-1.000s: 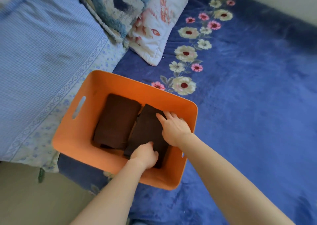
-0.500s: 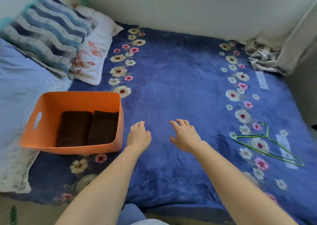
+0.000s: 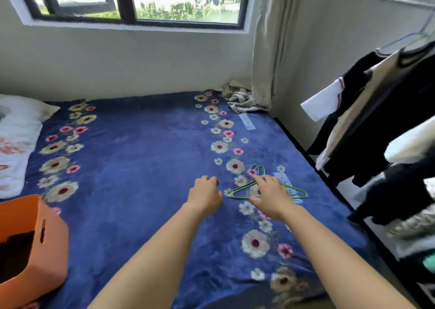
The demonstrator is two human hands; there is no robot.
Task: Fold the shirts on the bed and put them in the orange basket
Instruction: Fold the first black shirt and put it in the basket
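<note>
Cut off at left, the orange basket (image 3: 47, 249) is half-hiding its dark shirts (image 3: 14, 254), while the left hand (image 3: 206, 194) and right hand (image 3: 270, 195), loose and empty, are now hovering farther right, the latter perhaps touching green hangers (image 3: 299, 192).

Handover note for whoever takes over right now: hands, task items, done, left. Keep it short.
Left hand: loosely curled, holding nothing, above the blue floral blanket.
Right hand: fingers spread over the green wire hangers; no grip, contact unclear.
Orange plastic basket: at the lower left on the bed, with dark brown folded fabric inside.
Done: folded pieces are in the basket.
Left: no unfolded shirt shows on the bed in this view. Dark and white garments hang on the rack at right; possibly the next source.
</note>
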